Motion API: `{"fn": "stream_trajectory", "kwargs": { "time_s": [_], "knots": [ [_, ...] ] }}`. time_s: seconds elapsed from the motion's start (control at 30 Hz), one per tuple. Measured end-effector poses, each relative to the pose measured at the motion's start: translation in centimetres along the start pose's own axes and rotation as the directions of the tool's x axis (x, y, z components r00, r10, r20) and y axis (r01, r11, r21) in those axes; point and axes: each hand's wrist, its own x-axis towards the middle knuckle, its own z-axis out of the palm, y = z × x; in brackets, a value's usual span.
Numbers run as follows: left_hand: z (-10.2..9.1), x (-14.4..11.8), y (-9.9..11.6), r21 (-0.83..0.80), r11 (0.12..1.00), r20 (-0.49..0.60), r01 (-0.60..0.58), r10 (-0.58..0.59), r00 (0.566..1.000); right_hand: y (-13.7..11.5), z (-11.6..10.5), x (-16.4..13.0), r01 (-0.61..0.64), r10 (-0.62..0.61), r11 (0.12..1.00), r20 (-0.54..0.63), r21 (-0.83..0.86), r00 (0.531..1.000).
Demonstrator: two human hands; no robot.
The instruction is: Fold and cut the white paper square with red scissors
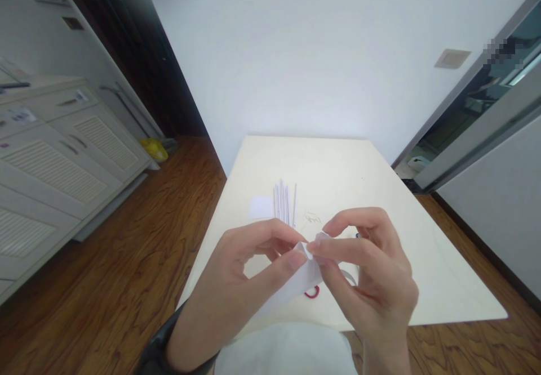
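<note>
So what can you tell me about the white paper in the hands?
The white paper is a thin, bendy strip. Its top end is curled or folded small, pinched between the left hand and right hand fingertips. The rest slopes down toward the person, above the cream table. Behind it lie thin white rolled sticks.

Pretty bright overall, the pale cream rectangular table (338, 166) is blowing out near 12 o'clock, fisheye is bending edges at 9 and 3, and shadows are staying soft.
</note>
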Motion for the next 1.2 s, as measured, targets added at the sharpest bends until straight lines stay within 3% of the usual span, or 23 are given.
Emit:
{"fn": "stream_trajectory", "kwargs": {
  "time_s": [0.13,0.33,0.6,0.83,1.2],
  "knots": [
    [0.03,0.05,-0.02,0.076,0.997,-0.022,0.007,-0.005,1.0,0.08,0.04,-0.22,0.04,-0.04,0.998,0.009,-0.053,0.999],
    [0.08,0.06,-0.04,0.2,0.98,-0.068,0.015,-0.001,0.998,0.32,0.53,-0.52,-0.076,0.077,0.997,-0.033,0.022,0.997],
    [0.23,0.15,-0.21,0.305,0.952,-0.118,-0.008,0.046,0.992,0.52,0.58,-0.13,-0.19,0.19,0.981,0.004,0.039,0.982],
    [0.34,0.11,-0.07,0.345,0.939,-0.11,-0.004,0.044,0.993,0.56,0.6,0.09,-0.262,0.26,0.964,0.049,0.051,0.964],
    [0.32,-0.02,-0.25,0.345,0.938,-0.164,-0.038,0.1,0.981,0.5,0.73,0.11,-0.311,0.313,0.94,0.008,0.137,0.95]
  ]
}}
